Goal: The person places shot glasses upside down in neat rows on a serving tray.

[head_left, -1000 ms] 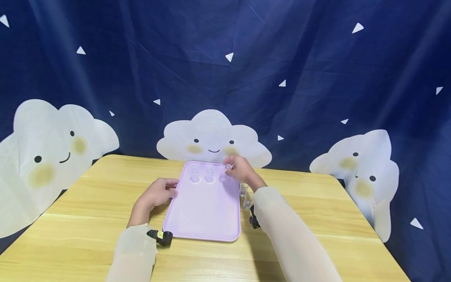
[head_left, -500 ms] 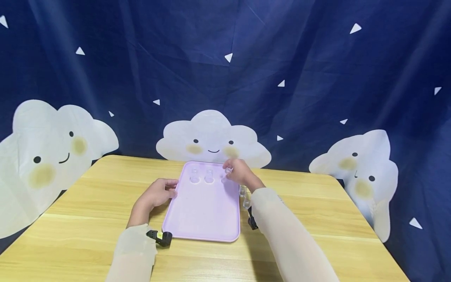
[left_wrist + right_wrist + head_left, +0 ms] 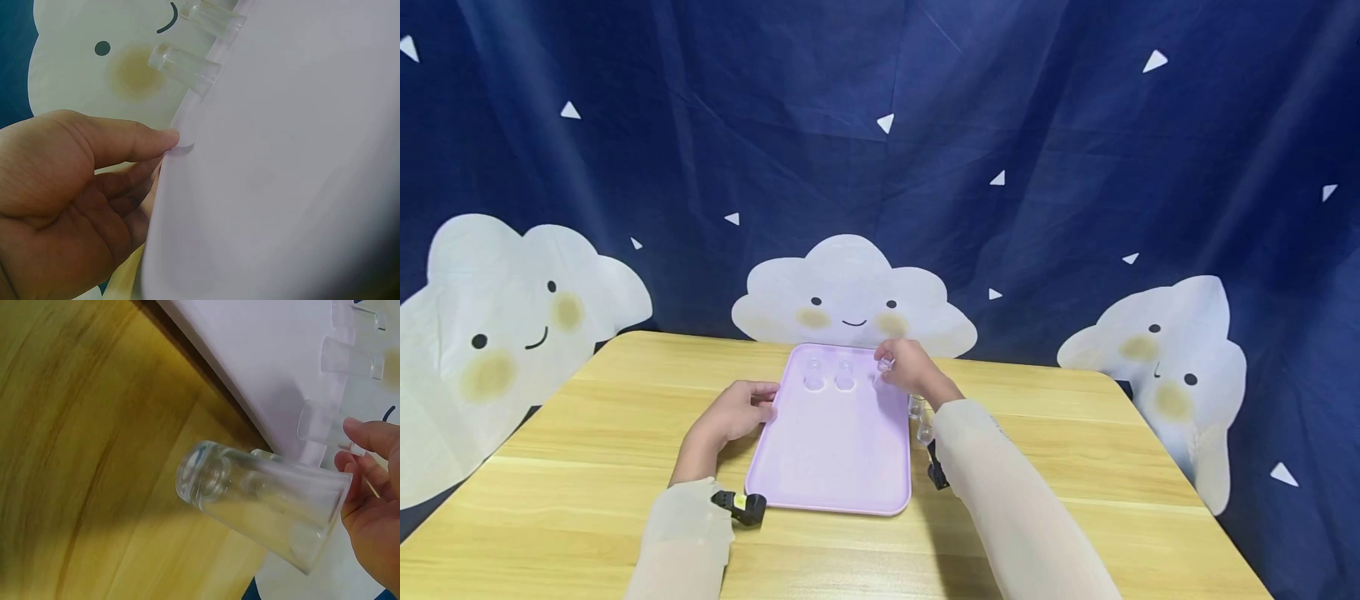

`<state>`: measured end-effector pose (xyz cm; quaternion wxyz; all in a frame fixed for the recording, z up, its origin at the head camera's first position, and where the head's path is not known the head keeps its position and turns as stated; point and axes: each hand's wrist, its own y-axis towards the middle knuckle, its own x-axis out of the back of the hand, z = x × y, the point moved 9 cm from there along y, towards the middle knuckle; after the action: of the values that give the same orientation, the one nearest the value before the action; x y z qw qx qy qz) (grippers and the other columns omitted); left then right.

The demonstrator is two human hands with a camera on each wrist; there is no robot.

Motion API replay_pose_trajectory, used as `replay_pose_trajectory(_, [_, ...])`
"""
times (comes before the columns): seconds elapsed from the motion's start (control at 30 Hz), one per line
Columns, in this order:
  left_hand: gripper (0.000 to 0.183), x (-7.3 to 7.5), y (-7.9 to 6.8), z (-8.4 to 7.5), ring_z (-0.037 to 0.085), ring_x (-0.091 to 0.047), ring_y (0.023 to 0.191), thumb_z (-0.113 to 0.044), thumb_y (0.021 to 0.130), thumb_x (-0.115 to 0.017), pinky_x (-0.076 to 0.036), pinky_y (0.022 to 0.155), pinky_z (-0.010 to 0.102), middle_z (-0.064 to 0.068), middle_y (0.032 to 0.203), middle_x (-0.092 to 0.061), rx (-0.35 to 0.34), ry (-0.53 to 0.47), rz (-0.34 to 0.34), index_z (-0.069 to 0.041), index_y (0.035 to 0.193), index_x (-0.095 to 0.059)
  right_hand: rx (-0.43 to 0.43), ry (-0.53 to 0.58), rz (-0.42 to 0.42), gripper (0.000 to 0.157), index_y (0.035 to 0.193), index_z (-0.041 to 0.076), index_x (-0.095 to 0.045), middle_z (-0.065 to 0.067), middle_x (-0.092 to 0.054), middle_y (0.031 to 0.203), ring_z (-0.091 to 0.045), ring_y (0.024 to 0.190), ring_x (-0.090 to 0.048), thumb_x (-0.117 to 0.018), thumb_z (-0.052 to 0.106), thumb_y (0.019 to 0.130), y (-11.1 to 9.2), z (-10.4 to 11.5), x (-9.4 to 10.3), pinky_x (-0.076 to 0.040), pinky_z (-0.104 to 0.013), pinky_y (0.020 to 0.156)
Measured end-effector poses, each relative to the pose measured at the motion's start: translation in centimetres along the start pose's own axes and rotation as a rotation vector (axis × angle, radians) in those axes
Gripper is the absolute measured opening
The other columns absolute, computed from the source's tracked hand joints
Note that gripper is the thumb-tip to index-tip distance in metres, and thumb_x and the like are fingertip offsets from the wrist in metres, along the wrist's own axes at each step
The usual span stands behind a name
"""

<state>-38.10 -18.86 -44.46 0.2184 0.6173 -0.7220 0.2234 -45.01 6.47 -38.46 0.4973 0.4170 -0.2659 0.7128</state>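
A pale purple tray (image 3: 831, 450) lies on the table. My left hand (image 3: 739, 410) holds its left edge; in the left wrist view, the thumb (image 3: 140, 140) is at the rim and the other fingers are on the outer side. At the tray's far right corner, my right hand (image 3: 910, 367) pinches the narrow base of a clear shot glass (image 3: 322, 425), turned upside down with its mouth at the tray surface. Two more upside-down shot glasses stand in line to its left, the far left glass (image 3: 814, 377) and the middle glass (image 3: 845, 377).
Just right of the tray, a clear glass (image 3: 269, 500) stands upright on the wooden table (image 3: 1045, 467), with another glass (image 3: 916, 407) behind it. Beyond the table's far edge hangs a dark blue curtain (image 3: 820, 167) with cloud faces.
My right hand has lowered slightly with the shot glass, bringing it down to the tray. The left hand stays at the tray's edge.
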Motion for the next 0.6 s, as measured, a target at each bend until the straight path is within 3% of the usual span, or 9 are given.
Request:
replay_pose_trajectory(0.3, [0.048,0.1,-0.2,-0.1,0.033,-0.062,0.112,0.000,0.092,-0.061,-0.047,0.103,0.053,0.023,0.126,-0.066,-0.014,0.008,-0.006,0.010,0.138,-0.057,0.069,-0.008,-0.040,0.030,0.116,-0.001,-0.071,-0.018,-0.071,0.109,-0.030,0.101,-0.070,-0.071,-0.005,0.086,-0.5,0.3,1.8,-0.056,-0.039,0.093])
replay_pose_trajectory(0.6, [0.047,0.0,-0.2,-0.5,0.034,-0.061,0.112,0.000,0.092,-0.061,-0.046,0.104,0.053,0.023,0.127,-0.066,-0.016,-0.002,-0.005,0.010,0.138,-0.057,0.104,0.019,-0.092,0.029,0.114,-0.004,-0.070,-0.021,-0.071,0.108,-0.032,0.099,-0.070,-0.069,-0.005,0.085,-1.4,-1.4,4.2,-0.055,-0.042,0.094])
